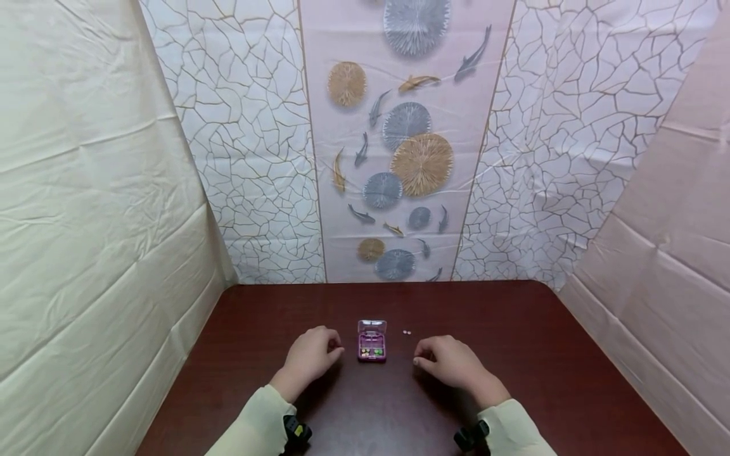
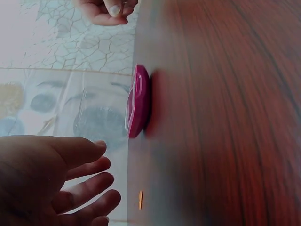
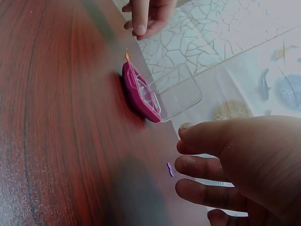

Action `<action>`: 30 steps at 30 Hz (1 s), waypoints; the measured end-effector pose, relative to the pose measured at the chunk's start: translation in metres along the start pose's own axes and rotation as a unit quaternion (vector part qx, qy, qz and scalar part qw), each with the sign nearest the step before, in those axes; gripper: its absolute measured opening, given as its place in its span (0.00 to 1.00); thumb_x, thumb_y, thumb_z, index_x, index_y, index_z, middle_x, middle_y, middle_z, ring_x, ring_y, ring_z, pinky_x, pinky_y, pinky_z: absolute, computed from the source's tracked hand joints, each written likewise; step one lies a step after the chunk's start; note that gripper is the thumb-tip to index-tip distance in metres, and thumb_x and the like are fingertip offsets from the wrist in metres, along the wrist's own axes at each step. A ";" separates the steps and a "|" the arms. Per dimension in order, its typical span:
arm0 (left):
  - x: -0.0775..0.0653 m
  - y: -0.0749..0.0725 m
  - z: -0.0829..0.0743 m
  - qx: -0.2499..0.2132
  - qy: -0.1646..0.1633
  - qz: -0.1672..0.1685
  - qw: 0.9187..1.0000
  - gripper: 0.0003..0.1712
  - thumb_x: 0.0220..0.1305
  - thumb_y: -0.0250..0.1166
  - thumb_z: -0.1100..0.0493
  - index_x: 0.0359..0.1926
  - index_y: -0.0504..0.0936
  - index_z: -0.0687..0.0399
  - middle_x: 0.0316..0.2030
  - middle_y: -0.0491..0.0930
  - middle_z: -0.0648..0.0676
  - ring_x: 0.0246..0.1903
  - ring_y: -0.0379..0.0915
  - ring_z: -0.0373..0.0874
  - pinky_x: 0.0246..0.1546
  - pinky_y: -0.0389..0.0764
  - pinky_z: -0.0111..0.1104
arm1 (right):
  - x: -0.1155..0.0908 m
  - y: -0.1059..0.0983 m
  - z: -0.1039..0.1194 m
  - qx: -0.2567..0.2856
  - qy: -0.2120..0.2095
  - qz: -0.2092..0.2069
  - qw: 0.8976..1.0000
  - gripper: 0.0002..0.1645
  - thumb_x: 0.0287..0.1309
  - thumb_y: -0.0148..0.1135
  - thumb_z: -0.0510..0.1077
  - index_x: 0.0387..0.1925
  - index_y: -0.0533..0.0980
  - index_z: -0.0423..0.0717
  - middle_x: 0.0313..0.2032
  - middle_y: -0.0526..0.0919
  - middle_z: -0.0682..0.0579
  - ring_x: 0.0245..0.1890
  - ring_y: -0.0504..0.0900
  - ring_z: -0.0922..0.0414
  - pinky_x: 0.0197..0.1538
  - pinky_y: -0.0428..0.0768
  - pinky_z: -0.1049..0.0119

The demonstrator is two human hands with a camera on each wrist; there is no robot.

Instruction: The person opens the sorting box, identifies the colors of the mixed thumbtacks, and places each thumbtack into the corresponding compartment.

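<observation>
A small magenta pill box lies on the table between the hands, its clear lid raised at the back. In its front compartments are several yellowish pills and green pills. Two small pale pills lie on the table to the right of the box. The left hand is left of the box, fingers loosely bent and holding nothing. On the other side, the right hand is also empty and loosely curled, just nearer than the pale pills. Neither hand touches the box.
The dark reddish-brown table reaches back to a patterned cloth. Pale cloth hangs at the left and right sides. A small orange piece shows on the table in the left wrist view. Each wrist wears a black strap.
</observation>
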State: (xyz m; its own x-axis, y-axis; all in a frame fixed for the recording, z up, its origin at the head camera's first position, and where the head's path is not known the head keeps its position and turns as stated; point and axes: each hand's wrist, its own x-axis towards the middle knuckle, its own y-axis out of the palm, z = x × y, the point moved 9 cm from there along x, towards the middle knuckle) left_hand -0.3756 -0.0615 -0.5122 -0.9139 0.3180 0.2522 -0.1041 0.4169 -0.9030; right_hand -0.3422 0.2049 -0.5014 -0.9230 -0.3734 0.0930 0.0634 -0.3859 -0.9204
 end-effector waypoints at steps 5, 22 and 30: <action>-0.010 -0.003 0.014 0.008 -0.021 0.004 1.000 0.07 0.57 0.71 0.46 0.32 0.84 0.40 0.28 0.77 0.43 0.26 0.69 0.37 0.27 0.77 0.36 | 0.002 0.001 0.001 0.002 0.005 0.011 1.000 0.04 0.59 0.66 0.53 0.29 0.80 0.67 0.25 0.80 0.68 0.23 0.74 0.67 0.29 0.77 0.60; -0.033 -0.011 0.043 0.015 -0.049 0.005 0.999 0.08 0.57 0.70 0.44 0.30 0.84 0.39 0.27 0.79 0.44 0.24 0.70 0.37 0.26 0.76 0.38 | 0.012 -0.006 -0.014 -0.059 0.049 -0.024 0.997 0.05 0.56 0.69 0.53 0.27 0.80 0.67 0.25 0.81 0.67 0.23 0.73 0.67 0.28 0.78 0.59; -0.035 -0.015 0.044 0.010 -0.038 -0.007 0.999 0.07 0.57 0.70 0.44 0.29 0.84 0.37 0.26 0.79 0.42 0.24 0.71 0.36 0.25 0.76 0.39 | 0.034 -0.007 -0.025 -0.089 0.059 -0.028 0.994 0.03 0.55 0.69 0.52 0.28 0.81 0.62 0.27 0.82 0.63 0.23 0.74 0.63 0.29 0.79 0.55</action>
State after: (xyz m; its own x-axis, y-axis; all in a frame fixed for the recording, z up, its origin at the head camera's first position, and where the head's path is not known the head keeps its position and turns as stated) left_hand -0.3591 -0.1165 -0.5226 -0.9395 0.2467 0.2377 -0.1235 0.4033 -0.9067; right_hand -0.3837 0.2154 -0.5013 -0.9620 -0.2495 0.1106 -0.0483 -0.2433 -0.9687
